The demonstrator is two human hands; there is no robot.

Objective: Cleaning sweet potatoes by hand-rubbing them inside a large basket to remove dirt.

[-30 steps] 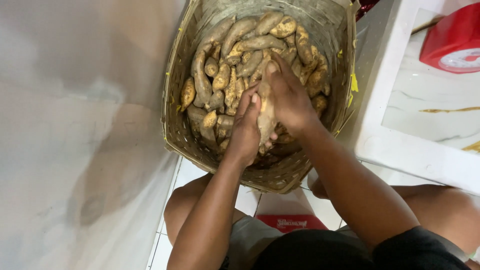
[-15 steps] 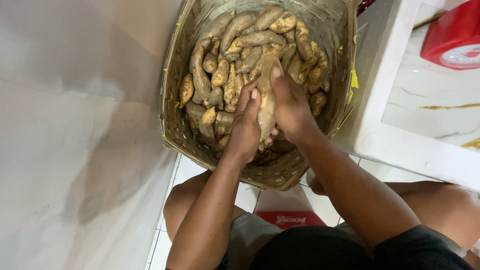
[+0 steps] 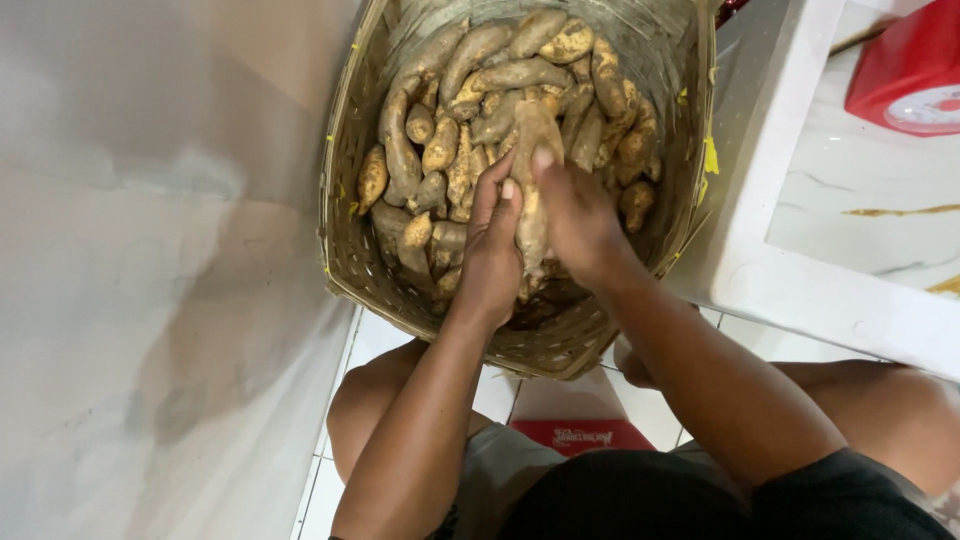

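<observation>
A woven bamboo basket (image 3: 345,215) stands on the floor in front of me, filled with several dirty tan sweet potatoes (image 3: 480,70). Both of my hands are inside it, above its near half. One long sweet potato (image 3: 532,150) stands roughly upright between them. My left hand (image 3: 492,255) presses on its left side with the fingers pointing up. My right hand (image 3: 578,218) wraps it from the right. The lower end of that potato is hidden behind my hands.
A grey-white wall (image 3: 150,250) rises close on the left of the basket. A white marble-look table (image 3: 850,240) with a red object (image 3: 915,70) on it stands at the right. White floor tiles (image 3: 385,335) and my bent knees (image 3: 375,410) lie below the basket.
My hands have stayed on the long sweet potato and shifted slightly along it; the right hand's fingers have slid higher. The view has tilted a little, the basket appearing lower.
</observation>
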